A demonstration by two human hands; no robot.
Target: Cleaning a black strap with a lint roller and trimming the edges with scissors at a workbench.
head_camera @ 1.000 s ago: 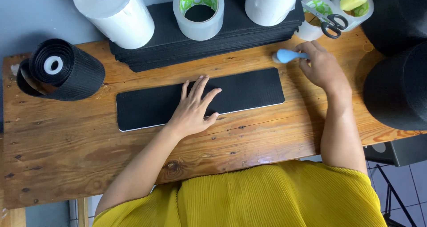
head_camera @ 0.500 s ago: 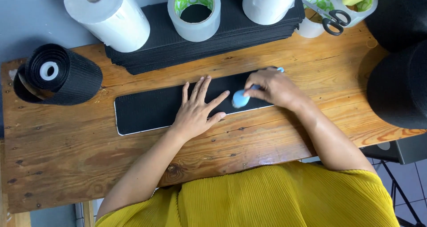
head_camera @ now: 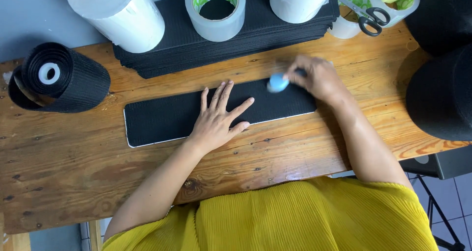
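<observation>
The big wooden table [head_camera: 73, 182] carries everything. A long black strip [head_camera: 162, 118] with a thin white edge lies flat across the middle of the tabletop. My left hand [head_camera: 219, 120] presses flat on it, fingers spread wide. My right hand [head_camera: 317, 78] has come over from the far right corner, and it now holds a small blue tool [head_camera: 278, 82] on the strip's right end. It is blurry, so I think I am rubbing the strip. The strip looks smooth and dark.

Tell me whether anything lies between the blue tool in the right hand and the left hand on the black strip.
Nothing visible does: only bare black strip separates the blue tool in the right hand from the left hand.
</observation>
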